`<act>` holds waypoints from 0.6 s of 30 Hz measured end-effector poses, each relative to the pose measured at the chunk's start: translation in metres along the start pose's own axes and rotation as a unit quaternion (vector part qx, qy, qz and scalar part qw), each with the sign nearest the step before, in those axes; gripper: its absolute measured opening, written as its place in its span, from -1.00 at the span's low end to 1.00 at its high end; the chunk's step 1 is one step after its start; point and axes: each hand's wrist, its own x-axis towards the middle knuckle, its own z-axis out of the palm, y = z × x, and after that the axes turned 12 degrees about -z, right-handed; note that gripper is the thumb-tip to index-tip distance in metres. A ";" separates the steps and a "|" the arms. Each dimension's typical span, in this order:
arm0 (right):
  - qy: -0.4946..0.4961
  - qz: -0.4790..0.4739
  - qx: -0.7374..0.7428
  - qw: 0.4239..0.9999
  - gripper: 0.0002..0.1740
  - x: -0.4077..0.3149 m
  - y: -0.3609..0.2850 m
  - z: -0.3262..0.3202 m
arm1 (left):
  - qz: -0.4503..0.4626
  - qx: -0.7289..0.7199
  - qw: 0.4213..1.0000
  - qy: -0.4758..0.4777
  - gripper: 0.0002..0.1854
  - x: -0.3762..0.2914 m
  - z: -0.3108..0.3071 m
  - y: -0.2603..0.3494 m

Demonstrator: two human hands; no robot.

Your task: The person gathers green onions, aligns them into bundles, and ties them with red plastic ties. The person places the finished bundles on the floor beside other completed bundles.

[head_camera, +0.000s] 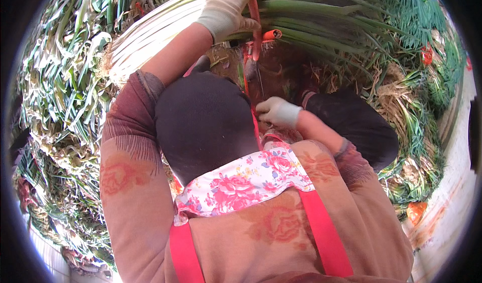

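Note:
My left hand, in a pale knit glove, lies with its fingers apart on a bundle of long green onions. Its thumb and index finger are beside a curved reddish bar that crosses the bundle. White stalks lie to the left of the bar, and green leaves spread to the right. Lower down, between my knees, my right hand is gloved too. Its fingers curl near a thin line and a red strip; whether they grip anything is hidden.
An orange tube end juts out under the bundle. Heaps of green onions lie at left and right. My dark-clad knees flank the soil-brown ground. A pale wall or ledge curves along the right, near an orange scrap.

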 end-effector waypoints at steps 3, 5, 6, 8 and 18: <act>0.163 -0.147 0.277 0.936 -0.80 -0.051 -0.056 -0.046 | 0.016 -0.023 1.000 0.014 0.14 0.004 0.001 -0.002; 0.293 -0.106 0.303 0.901 -0.77 -0.057 -0.086 -0.076 | 0.015 -0.018 1.000 0.003 0.14 0.004 0.000 -0.003; 0.327 -0.100 0.347 0.873 -0.75 -0.052 -0.096 -0.087 | 0.016 -0.011 1.000 0.003 0.18 0.005 0.000 -0.002; 0.345 -0.146 0.404 0.835 -0.73 -0.037 -0.110 -0.104 | 0.020 0.006 1.000 0.002 0.05 0.005 -0.002 -0.001; 0.313 -0.232 0.409 0.825 -0.84 -0.013 -0.144 -0.135 | 0.000 -0.111 0.975 -0.190 -0.75 0.021 -0.035 0.004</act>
